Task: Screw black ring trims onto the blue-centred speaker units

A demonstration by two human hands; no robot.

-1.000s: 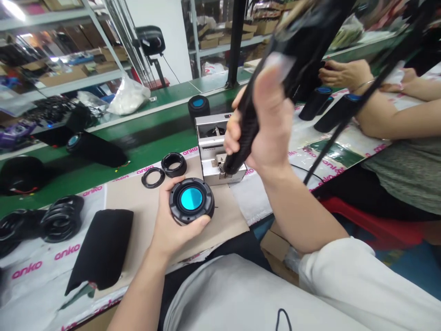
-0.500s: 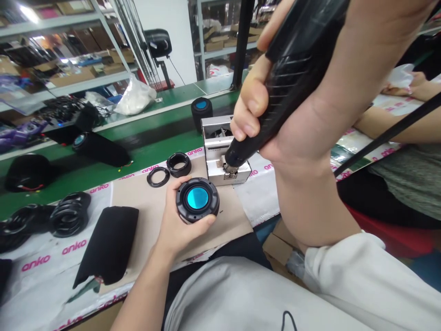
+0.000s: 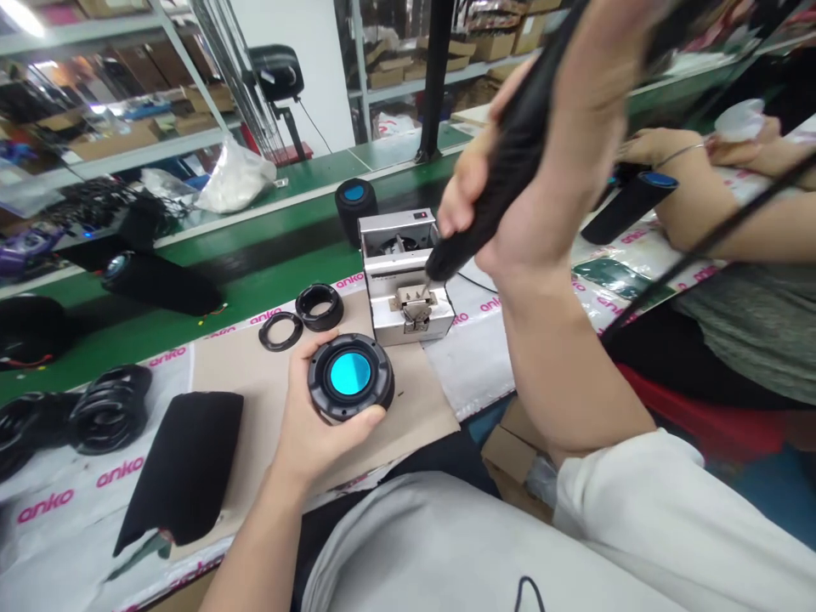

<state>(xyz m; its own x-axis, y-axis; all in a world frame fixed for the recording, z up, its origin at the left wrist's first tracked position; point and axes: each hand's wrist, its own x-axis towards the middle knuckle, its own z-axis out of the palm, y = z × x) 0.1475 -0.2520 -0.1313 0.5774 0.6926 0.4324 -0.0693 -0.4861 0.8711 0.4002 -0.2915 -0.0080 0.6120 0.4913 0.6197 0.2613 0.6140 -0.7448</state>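
Note:
My left hand [image 3: 319, 425] is wrapped round a black cylindrical speaker [image 3: 351, 376], whose round end with a shiny blue disc faces up. In my right hand [image 3: 510, 204] is a black electric screwdriver [image 3: 503, 183], gripped like a pistol and slanting down. Its tip is just above the front of a metal screw feeder [image 3: 408, 319], behind the speaker; whether they touch I cannot tell. Beside the speaker lie a flat black ring [image 3: 280, 332] and a thicker black ring [image 3: 320, 308]. A black fabric sleeve [image 3: 184, 467] lies to the left on the cardboard sheet [image 3: 421, 408].
Several black rings [image 3: 111, 412] are piled at the left. More black speakers [image 3: 159, 280] lie on the green bench [image 3: 268, 246], and one stands behind the feeder. At the right are another person's arms [image 3: 720, 195]. A cable [image 3: 707, 246] crosses the right side.
The screwdriver has lifted from the feeder's front, uncovering its metal block. My left hand still holds the speaker. The whole view has shifted slightly.

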